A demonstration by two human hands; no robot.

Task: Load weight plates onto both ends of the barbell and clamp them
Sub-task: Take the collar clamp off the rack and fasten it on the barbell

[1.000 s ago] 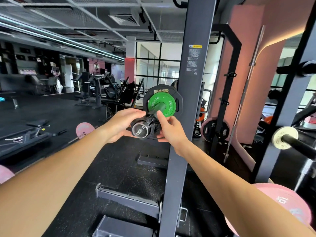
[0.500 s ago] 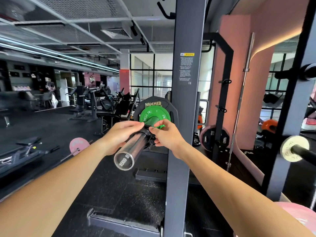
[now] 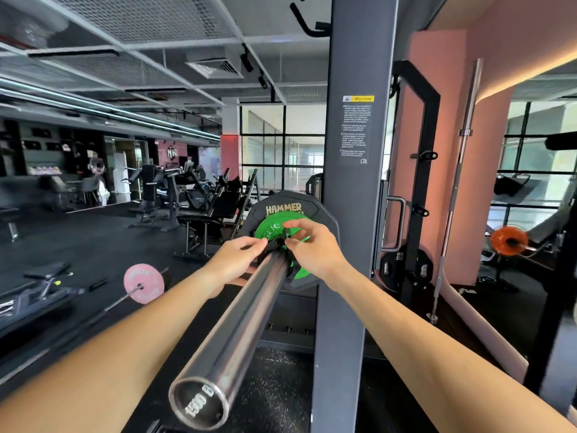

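The steel barbell sleeve (image 3: 237,332) points toward me, its end cap at the lower middle. A black plate marked HAMMER (image 3: 324,220) sits on it, with a smaller green plate (image 3: 270,225) in front. A black clamp collar (image 3: 278,243) is on the sleeve against the green plate. My left hand (image 3: 234,264) pinches the collar from the left. From the right, my right hand (image 3: 315,248) pinches it with thumb and fingers. The hands hide most of the collar.
A grey rack upright (image 3: 352,214) stands just right of the plates. A pink plate on another bar (image 3: 143,283) lies on the floor at left. An upright bar (image 3: 452,195) leans on the pink wall; black plates (image 3: 406,267) and an orange plate (image 3: 509,240) sit right.
Both hands slid the collar along the sleeve away from its end, up to the green plate. My view came closer to the bar's end.
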